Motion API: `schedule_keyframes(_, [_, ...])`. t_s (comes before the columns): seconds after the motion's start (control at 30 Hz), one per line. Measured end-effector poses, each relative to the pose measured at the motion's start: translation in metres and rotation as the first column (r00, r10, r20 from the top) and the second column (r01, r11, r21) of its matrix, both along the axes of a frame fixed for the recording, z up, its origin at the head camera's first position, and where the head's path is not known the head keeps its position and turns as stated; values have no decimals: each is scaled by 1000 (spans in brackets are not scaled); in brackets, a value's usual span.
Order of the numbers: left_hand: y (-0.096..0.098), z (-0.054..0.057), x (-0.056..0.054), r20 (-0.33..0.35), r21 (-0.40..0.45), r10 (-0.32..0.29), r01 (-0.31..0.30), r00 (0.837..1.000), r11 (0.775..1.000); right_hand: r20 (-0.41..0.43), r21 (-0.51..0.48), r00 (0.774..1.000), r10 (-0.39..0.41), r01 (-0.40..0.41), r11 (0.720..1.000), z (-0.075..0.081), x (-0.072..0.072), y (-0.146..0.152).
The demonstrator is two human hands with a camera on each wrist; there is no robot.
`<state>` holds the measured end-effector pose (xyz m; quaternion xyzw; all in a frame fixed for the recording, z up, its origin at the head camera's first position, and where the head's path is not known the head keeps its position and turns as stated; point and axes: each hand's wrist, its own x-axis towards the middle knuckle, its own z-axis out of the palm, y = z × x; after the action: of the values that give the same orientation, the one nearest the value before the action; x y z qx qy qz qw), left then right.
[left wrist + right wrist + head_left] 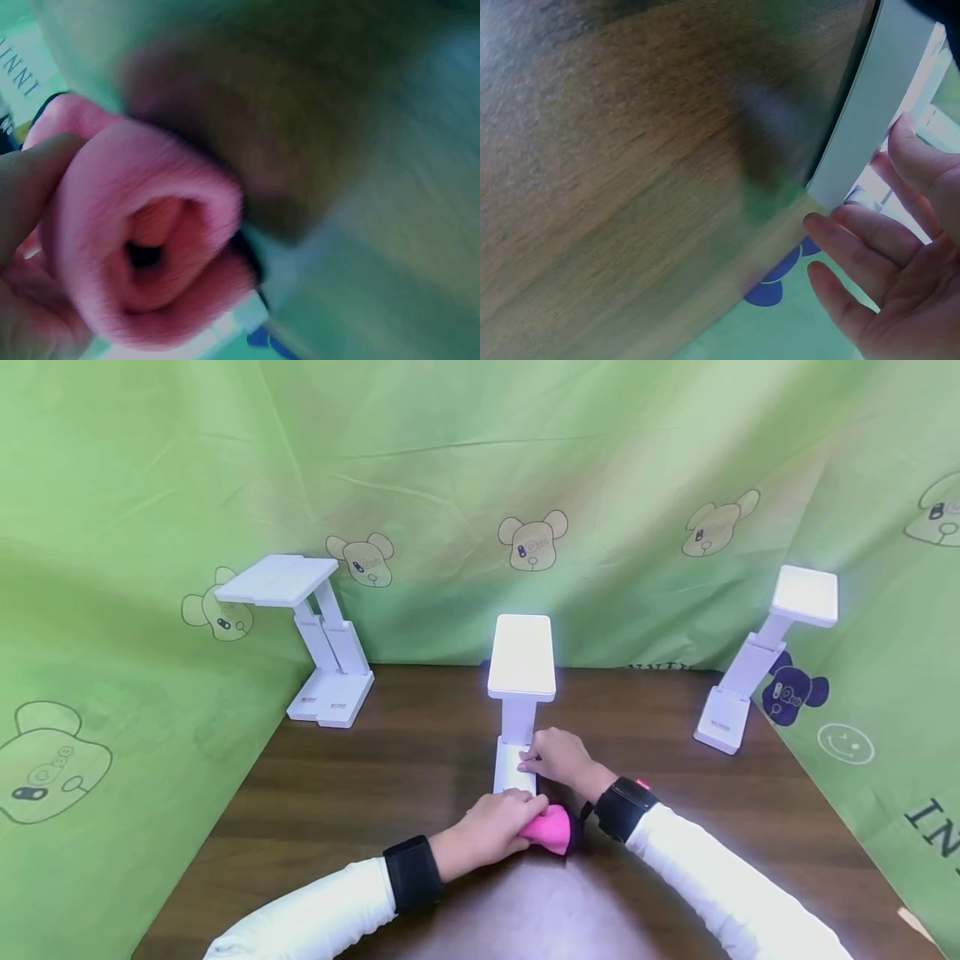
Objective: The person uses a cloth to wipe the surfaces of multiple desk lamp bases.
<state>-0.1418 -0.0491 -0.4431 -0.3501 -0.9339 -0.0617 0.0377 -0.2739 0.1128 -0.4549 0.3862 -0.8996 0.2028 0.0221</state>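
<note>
My left hand [491, 827] grips a rolled pink fleece cloth [549, 831] with black trim, low in front of the middle white desk lamp [522, 653]. In the left wrist view the pink roll [90, 217] shows its coiled end, with the thumb along its side. The lamp's panel is lit and sits on an upright stem. My right hand [561, 757] is at the right side of the lamp's base [512, 768]. Its fingers are loosely bent by the white edge [870, 112] in the right wrist view; firm contact cannot be made out.
A white double-panel folding lamp [330, 697] stands at the back left, and another white lamp [723, 718] at the back right. Green printed cloth [442, 477] walls in the back and sides of the brown wooden table [315, 827].
</note>
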Motion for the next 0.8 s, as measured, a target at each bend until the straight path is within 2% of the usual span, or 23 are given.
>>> schedule_keyframes(0.1, [-24,5,5,36,-1,56,-56,998,998,5,13,1000,-10,10,1000,-1,1,-3])
schedule_keyframes(0.23, [-61,10,10,105,51,138,-144,985,988,24,17,1000,-7,6,1000,-1,1,-3])
schedule_keyframes(0.33, [-70,8,12,131,57,141,-149,981,987,47,20,999,-11,10,1000,0,0,0])
schedule_keyframes(0.4, [-64,6,15,116,22,112,-115,987,993,51,13,999,-1,0,1000,-1,1,2])
schedule_keyframes(0.53, [-28,3,17,59,-82,34,-29,998,996,33,-4,999,20,-20,1000,0,1,2])
schedule_keyframes(0.7, [17,2,-1,-37,-114,-88,83,995,990,32,-24,999,4,-3,1000,2,1,0])
schedule_keyframes(0.8, [31,-1,-9,-74,-116,-90,81,993,990,52,-17,999,-6,7,1000,1,1,0])
